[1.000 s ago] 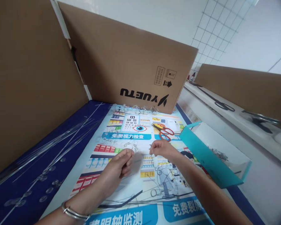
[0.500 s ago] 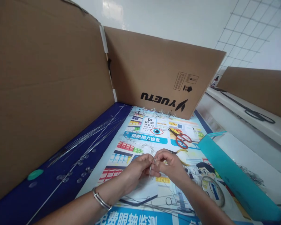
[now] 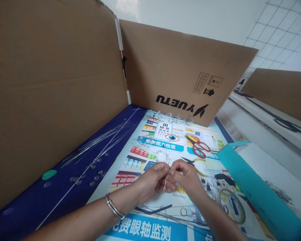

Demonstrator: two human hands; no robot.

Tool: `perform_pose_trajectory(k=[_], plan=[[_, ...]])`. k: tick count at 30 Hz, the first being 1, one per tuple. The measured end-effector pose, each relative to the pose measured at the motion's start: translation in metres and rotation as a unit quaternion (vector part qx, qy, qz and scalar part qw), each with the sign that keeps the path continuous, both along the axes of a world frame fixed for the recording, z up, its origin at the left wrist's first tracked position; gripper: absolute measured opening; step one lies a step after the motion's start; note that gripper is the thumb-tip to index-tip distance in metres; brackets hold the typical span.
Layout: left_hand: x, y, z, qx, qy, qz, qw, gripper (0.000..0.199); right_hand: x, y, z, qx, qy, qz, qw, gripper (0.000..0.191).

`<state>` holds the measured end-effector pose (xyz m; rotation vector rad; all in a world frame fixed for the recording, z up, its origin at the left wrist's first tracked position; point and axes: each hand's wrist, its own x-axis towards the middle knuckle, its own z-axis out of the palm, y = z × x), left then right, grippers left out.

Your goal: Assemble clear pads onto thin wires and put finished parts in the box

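My left hand (image 3: 153, 180), with a metal bangle (image 3: 114, 207) on its wrist, and my right hand (image 3: 185, 177) meet over a printed poster (image 3: 137, 167). Fingertips of both pinch a thin metal wire (image 3: 166, 182), whose end points down between them. A heap of small clear plastic pieces (image 3: 163, 155) lies just beyond my hands. Yellow-handled pliers (image 3: 194, 164) are close to my right hand, and red-handled scissors (image 3: 199, 149) lie farther up the poster.
Long thin wires (image 3: 102, 140) and small clear suction cups (image 3: 90, 170) lie on navy cloth (image 3: 52, 194) at left. Cardboard panels (image 3: 52, 83) stand behind and left. A teal folder (image 3: 253, 187) lies at right, beside a white shelf (image 3: 266, 113) holding a black cable.
My hands have moved together from apart and now pinch the wire. The pliers have come into view, and the view has shifted, with the poster sitting farther right.
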<state>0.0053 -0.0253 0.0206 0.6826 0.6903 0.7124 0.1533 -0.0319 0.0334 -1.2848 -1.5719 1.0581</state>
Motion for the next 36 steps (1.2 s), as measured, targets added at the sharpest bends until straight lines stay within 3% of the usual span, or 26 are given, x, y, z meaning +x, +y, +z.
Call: perform_pose_trajectory(k=[5,12,15,29,36], plan=[[0.002,-0.001,-0.003,-0.002,-0.01,0.005,1.0,0.02,-0.001,-0.002,-0.002,-0.008,-0.006,-0.007,1.0,0.007],[0.003,-0.003,-0.005,0.046,0.012,0.03,0.998,0.029,-0.009,-0.004,-0.006,0.044,-0.03,-0.031,0.998,0.01],[0.003,-0.004,-0.001,0.074,0.039,0.04,0.996,0.031,-0.01,-0.006,-0.007,0.025,-0.011,-0.023,0.999,0.008],[0.001,-0.003,0.009,0.179,0.053,0.001,0.982,0.031,0.001,-0.008,-0.008,0.013,0.05,-0.043,0.998,0.01],[0.002,0.001,0.001,0.224,0.1,-0.009,0.969,0.031,0.005,-0.008,-0.004,0.011,0.048,-0.05,0.998,0.009]])
